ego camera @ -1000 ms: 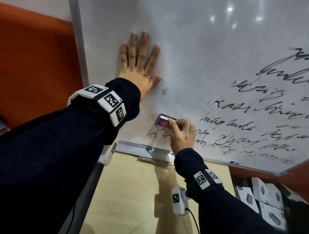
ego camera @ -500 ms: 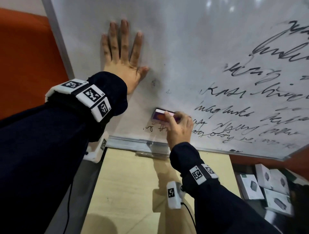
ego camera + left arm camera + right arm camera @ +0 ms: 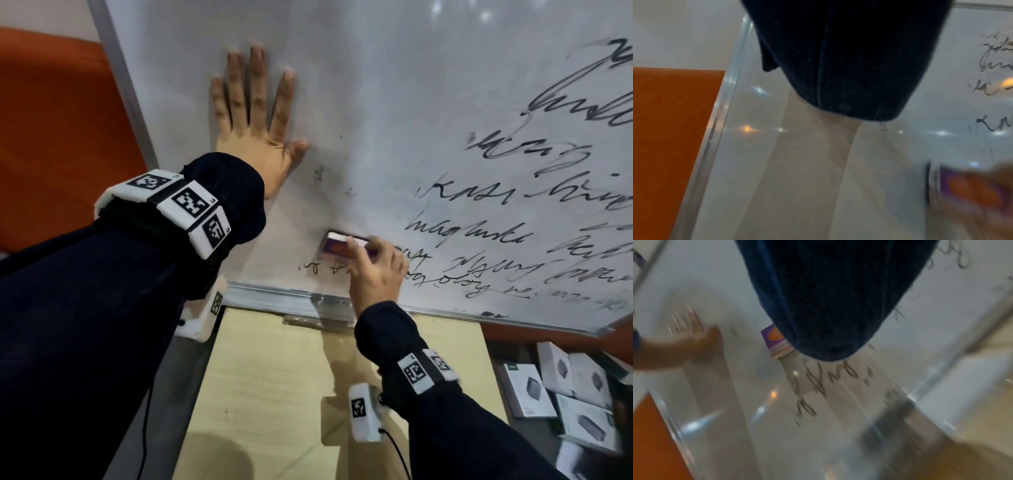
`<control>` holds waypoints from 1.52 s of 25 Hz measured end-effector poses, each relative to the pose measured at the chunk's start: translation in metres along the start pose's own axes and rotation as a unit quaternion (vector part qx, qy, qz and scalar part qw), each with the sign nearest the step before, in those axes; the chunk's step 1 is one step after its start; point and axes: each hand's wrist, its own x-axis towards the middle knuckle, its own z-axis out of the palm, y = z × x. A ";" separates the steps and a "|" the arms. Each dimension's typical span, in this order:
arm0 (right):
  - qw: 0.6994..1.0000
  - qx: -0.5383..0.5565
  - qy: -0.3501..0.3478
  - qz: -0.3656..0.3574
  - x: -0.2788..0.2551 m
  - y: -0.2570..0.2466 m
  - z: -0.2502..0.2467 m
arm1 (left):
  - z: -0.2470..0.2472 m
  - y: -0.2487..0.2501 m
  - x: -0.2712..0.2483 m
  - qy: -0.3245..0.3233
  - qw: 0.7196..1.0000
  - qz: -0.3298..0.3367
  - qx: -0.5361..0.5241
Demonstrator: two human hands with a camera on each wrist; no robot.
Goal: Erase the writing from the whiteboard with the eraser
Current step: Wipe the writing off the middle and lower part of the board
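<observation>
The whiteboard [image 3: 394, 102] fills the upper part of the head view; black handwriting [image 3: 513, 240] covers its right and lower part, and its left part is wiped. My left hand [image 3: 253, 116] lies flat on the wiped area with the fingers spread. Low on the board my right hand [image 3: 373, 270] grips the purple and orange eraser [image 3: 337, 245] and presses it against the surface just above a short scribble [image 3: 318, 269]. In the right wrist view the eraser [image 3: 774, 340] shows past the dark sleeve, with the scribble [image 3: 818, 386] below it. The left wrist view shows the eraser [image 3: 966, 188] blurred at the lower right.
An aluminium marker tray [image 3: 294, 298] runs along the board's bottom edge. Below it lies a pale wooden tabletop [image 3: 274, 394]. Several white product boxes [image 3: 565, 394] lie at the lower right. An orange wall panel [image 3: 51, 137] stands left of the board frame.
The right hand with the eraser has stayed low on the board, just above the short scribble. The left hand stays flat on the board. The head camera has shifted slightly.
</observation>
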 end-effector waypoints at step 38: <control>0.996 -0.016 0.030 -0.082 0.000 0.005 0.013 | 0.001 0.000 -0.002 0.022 1.000 0.004 0.011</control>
